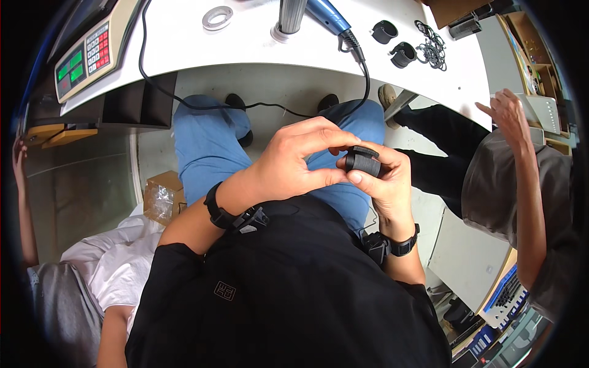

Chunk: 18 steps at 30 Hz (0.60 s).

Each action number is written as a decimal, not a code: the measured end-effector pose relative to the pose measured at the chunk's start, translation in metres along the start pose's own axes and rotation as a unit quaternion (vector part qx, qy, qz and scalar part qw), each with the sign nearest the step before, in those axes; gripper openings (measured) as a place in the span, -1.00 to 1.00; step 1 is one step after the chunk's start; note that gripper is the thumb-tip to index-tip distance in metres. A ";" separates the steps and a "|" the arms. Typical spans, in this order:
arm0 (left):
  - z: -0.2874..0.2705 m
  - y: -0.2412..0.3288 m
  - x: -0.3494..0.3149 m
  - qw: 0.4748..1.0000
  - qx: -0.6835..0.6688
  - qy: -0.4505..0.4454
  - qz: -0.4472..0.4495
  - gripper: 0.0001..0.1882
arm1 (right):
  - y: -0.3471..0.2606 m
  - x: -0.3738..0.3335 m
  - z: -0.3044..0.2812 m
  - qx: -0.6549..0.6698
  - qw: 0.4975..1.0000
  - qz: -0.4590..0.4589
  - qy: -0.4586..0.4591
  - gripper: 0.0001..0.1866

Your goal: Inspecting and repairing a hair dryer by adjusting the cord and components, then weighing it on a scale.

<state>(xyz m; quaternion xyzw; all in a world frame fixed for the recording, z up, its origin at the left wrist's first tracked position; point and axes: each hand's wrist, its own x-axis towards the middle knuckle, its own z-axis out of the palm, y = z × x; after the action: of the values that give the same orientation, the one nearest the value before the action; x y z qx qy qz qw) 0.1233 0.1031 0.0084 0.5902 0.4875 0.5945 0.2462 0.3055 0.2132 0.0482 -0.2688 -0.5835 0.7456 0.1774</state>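
A small black cylindrical part (363, 162) with a ribbed side is held between my two hands, above my lap. My left hand (285, 158) grips its left end with thumb and fingers. The fingers of my right hand (388, 179) close round its right side, the thumb pressed on the lower edge. My fingertips partly cover the part, so its ends do not show fully. Two black ring-shaped pieces (404, 54) rest on the white table (245, 46) ahead, beside a tangle of thin black loops (433, 48).
On the table are a blue hair dryer-like tool (328, 17), its black cord (261, 105) hanging over the edge, a grey post (291, 17), a tape roll (217, 19) and a scale (86, 58). Another person's hand (510, 113) is at the right; a cardboard box (172, 184) stands left.
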 end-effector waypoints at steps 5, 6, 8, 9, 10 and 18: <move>0.001 0.002 0.000 1.000 -0.003 0.001 -0.002 -0.46 | 0.005 -0.002 -0.010 -0.002 1.000 -0.005 -0.025 -0.53; 0.001 0.003 0.000 1.000 -0.002 0.002 -0.002 -0.46 | 0.005 -0.002 -0.010 -0.002 1.000 -0.006 -0.026 -0.53; 0.001 0.003 0.000 1.000 0.000 0.002 -0.001 -0.46 | 0.005 -0.003 -0.009 0.008 1.000 0.000 -0.021 -0.52; 0.000 0.003 -0.001 1.000 0.001 0.001 0.000 -0.45 | 0.005 -0.003 -0.008 0.013 1.000 0.002 -0.017 -0.52; 0.000 0.002 -0.001 1.000 0.002 0.000 0.001 -0.45 | 0.004 -0.003 -0.007 0.013 1.000 0.001 -0.018 -0.52; 0.000 0.002 -0.002 1.000 0.005 -0.004 -0.004 -0.44 | 0.003 -0.004 -0.002 -0.003 1.000 0.011 0.010 -0.46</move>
<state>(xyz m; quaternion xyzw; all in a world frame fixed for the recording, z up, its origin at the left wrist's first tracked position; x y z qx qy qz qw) 0.1248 0.1003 0.0090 0.5917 0.4917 0.5886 0.2484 0.3098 0.2114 0.0456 -0.2830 -0.5808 0.7430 0.1746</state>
